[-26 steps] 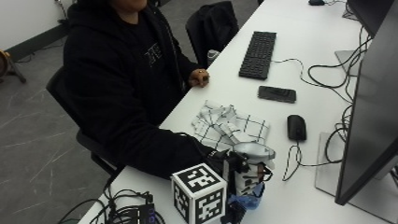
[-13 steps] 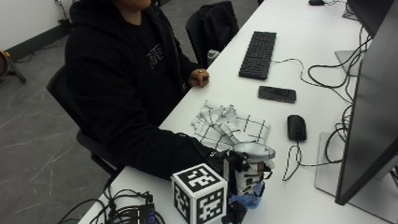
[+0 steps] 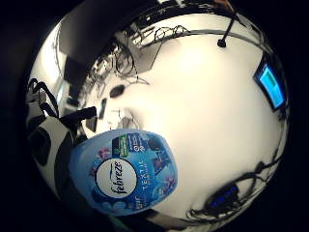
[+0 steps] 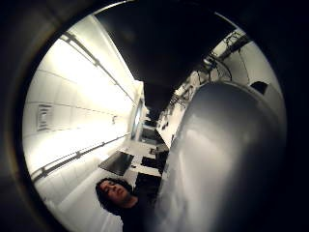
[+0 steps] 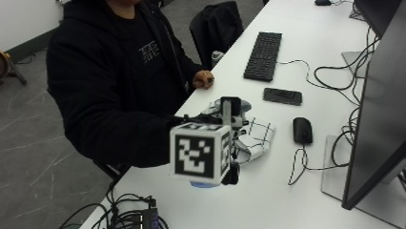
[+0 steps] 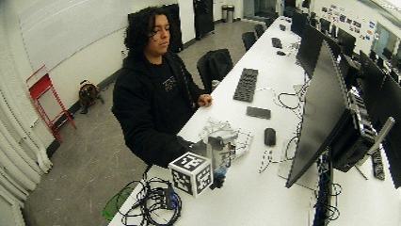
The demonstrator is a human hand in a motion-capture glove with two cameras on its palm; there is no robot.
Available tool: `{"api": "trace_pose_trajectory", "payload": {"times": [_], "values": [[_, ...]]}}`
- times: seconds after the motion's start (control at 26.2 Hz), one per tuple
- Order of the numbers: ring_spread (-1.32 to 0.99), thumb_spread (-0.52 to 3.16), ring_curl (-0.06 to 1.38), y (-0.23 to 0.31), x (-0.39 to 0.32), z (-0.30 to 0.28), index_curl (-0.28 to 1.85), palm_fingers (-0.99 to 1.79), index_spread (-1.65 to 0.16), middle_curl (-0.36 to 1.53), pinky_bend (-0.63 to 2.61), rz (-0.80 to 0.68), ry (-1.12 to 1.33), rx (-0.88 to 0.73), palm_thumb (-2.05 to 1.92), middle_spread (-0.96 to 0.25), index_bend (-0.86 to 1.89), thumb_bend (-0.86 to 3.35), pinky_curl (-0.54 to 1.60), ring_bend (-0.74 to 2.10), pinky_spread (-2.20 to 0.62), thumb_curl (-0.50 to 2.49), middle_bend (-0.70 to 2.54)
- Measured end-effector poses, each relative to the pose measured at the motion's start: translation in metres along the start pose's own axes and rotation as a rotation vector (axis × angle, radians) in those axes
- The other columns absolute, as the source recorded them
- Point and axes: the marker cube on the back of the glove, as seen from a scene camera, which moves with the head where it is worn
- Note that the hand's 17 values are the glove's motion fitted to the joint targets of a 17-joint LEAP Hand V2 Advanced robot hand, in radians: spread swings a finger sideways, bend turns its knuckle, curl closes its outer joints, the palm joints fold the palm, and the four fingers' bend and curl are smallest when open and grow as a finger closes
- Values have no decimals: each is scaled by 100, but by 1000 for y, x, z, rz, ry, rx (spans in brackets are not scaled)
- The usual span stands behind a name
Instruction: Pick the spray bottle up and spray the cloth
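The gloved right hand (image 6: 210,153) now holds the spray bottle (image 3: 124,172) lifted off the table (image 5: 298,200), fingers wrapped around it. A second ago the bottle was lower. The cloth (image 5: 257,138) lies just beyond the hand, so spraying looks near.

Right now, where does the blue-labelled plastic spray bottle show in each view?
Little finger side palm view: the blue-labelled plastic spray bottle fills the foreground, label facing the camera.
Thumb side palm view: probably the large grey curved surface.
Outside view: grey head beside the checked cloth.
Wide outside view: near the table's front edge.
Shared landmark: the black mouse.
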Motion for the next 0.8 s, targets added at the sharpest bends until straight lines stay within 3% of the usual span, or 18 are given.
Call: {"api": "trace_pose_trajectory", "payload": {"times": [0.5,0.69,0.8], "values": [[-22,24,49,16,-51,54,56,140,-27,56,47,169,465,-689,95,-20,40,-3,42,77,-31,74,67],[-23,24,49,0,-47,87,56,140,-28,57,46,251,606,-797,95,-20,39,-3,42,77,-31,75,69],[-23,25,49,24,-39,103,57,139,-28,56,46,270,697,-922,94,-20,39,-3,42,77,-31,76,68]]}}
